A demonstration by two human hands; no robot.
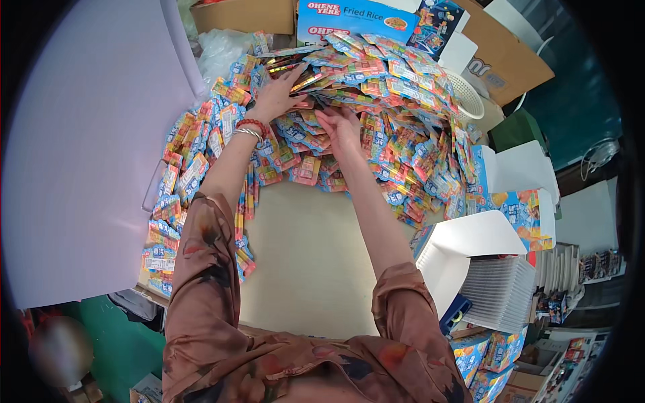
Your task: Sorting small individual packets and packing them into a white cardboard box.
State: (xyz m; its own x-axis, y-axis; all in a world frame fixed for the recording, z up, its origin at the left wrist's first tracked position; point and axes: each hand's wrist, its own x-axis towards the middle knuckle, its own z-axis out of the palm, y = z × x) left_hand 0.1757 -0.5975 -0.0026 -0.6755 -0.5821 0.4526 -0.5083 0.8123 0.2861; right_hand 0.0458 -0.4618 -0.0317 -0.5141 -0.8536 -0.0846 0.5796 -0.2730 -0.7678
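A large heap of small flat packets (403, 144), printed in blue, pink and orange, spreads over the far half of the table (306, 255). My left hand (274, 96) reaches over the heap's upper left with its fingers spread among the packets. Dark, shiny packets (287, 64) show near its fingertips. Just right of it, my right hand (344, 131) is at the hollow in the heap, thumb and fingers drawn together. Overhanging packets partly cover its fingertips, and what they pinch cannot be made out.
Loose packets run down the table's left side beside a pale panel (94, 161). At the right stand an open white box (463, 252), a stack of white trays (500, 289) and a white basket (463, 94). A blue carton (356, 23) stands behind the heap.
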